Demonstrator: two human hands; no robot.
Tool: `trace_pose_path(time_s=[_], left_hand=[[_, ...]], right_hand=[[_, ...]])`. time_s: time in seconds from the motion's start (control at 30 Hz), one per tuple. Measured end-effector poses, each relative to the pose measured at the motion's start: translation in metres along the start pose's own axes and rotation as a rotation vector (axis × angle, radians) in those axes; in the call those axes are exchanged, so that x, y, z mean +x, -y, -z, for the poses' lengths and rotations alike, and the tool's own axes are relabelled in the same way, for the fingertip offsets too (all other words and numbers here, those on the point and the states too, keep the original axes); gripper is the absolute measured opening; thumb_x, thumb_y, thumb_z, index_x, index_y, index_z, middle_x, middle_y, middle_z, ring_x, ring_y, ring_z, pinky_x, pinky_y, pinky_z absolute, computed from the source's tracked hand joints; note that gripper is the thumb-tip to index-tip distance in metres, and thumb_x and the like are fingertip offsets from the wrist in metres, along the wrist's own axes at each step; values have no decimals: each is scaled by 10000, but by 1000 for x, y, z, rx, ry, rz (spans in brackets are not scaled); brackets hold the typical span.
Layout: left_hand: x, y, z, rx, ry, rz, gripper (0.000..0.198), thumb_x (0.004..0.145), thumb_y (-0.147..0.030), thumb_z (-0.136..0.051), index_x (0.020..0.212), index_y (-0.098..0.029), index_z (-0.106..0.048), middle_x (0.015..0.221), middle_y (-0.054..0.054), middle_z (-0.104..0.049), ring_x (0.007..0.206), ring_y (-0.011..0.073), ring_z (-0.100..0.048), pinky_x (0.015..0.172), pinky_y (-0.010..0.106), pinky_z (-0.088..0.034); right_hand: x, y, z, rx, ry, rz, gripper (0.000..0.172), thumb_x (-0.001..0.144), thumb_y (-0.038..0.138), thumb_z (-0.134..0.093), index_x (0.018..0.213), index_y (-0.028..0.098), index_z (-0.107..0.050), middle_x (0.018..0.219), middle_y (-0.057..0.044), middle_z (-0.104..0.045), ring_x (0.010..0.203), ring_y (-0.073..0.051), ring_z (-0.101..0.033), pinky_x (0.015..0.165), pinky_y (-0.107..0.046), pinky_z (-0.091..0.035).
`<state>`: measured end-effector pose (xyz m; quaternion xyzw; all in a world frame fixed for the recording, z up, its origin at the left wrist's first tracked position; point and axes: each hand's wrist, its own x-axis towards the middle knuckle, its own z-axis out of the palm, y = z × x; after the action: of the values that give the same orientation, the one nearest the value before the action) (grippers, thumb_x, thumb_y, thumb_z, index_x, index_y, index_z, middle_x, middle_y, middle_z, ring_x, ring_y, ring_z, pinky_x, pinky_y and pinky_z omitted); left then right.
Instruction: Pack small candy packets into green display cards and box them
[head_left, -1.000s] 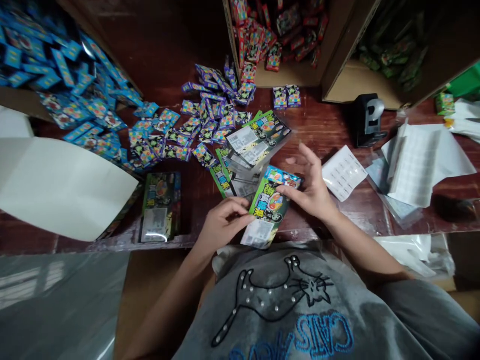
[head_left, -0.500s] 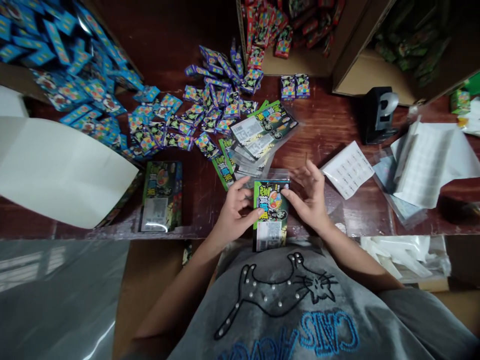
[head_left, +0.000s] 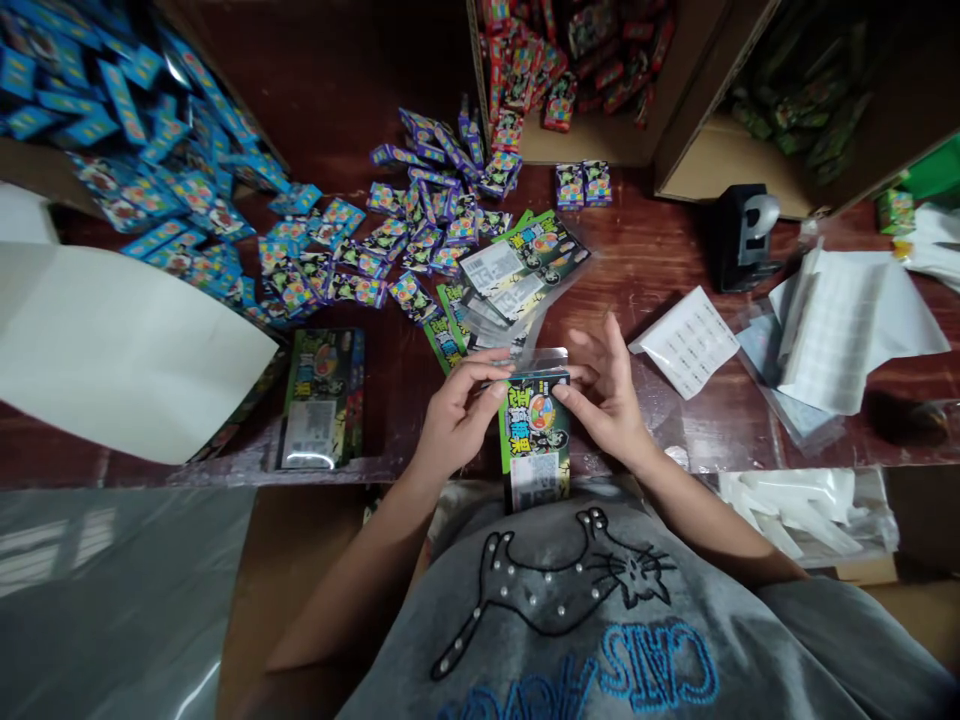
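Note:
A green printed packet (head_left: 535,440) in a clear plastic sleeve stands upright at the near table edge, its lower end against my shirt. My left hand (head_left: 454,420) pinches its top left corner with thumb and fingers closed. On the other side my right hand (head_left: 607,395) grips the top right edge, thumb on the front and fingers behind the clear flap. Just beyond lies a fanned stack of the same sleeved green packets (head_left: 510,280).
Small purple boxes (head_left: 420,230) and blue boxes (head_left: 150,150) lie scattered at the back left. A finished green pack (head_left: 322,400) lies left of my hands beside a white sheet (head_left: 112,350). Label sheets (head_left: 686,340), a black tape dispenser (head_left: 742,235) and cartons stand right.
The packet turned from tilted to upright between my hands and slid down toward my shirt. Both hands closed on its top edge.

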<state>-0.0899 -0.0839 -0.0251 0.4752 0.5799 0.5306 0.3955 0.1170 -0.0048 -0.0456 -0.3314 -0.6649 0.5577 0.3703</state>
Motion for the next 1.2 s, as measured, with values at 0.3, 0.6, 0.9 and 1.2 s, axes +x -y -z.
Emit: trace_pose_path(time_s=[0.3, 0.6, 0.9, 1.2], left_hand=[[3, -16, 3, -20, -4, 101, 172, 940, -381, -753, 964, -211, -767, 1134, 68, -812, 1068, 211, -747, 983, 357, -580], [24, -32, 12, -28, 39, 200, 187, 846, -358, -819, 877, -176, -793, 893, 39, -819, 826, 166, -730, 835, 292, -569], [16, -15, 20, -63, 147, 55, 183, 843, -304, -844, 967, -188, -776, 1075, 65, -834, 996, 180, -782, 934, 318, -625], [15, -11, 16, 1, 106, 0, 128, 897, -291, -795, 948, -177, -768, 1044, 74, -825, 970, 172, -784, 922, 313, -633]], right_hand=[[11, 17, 9, -59, 128, 44, 906, 1013, 526, -643, 1713, 359, -92, 1095, -60, -706, 1089, -268, -716, 1040, -497, -599], [33, 30, 3, 251, 81, -153, 828, 911, 323, -807, 1600, 304, -349, 893, 54, -701, 764, -133, -675, 785, -302, -613], [16, 31, 26, -127, 190, 130, 773, 1035, 345, -683, 1695, 349, -280, 1143, -30, -788, 1196, -244, -741, 1156, -526, -555], [41, 59, 53, -484, 465, 402, 742, 1054, 269, -647, 1697, 327, -281, 1308, -61, -760, 1268, -241, -680, 1092, -477, -569]])
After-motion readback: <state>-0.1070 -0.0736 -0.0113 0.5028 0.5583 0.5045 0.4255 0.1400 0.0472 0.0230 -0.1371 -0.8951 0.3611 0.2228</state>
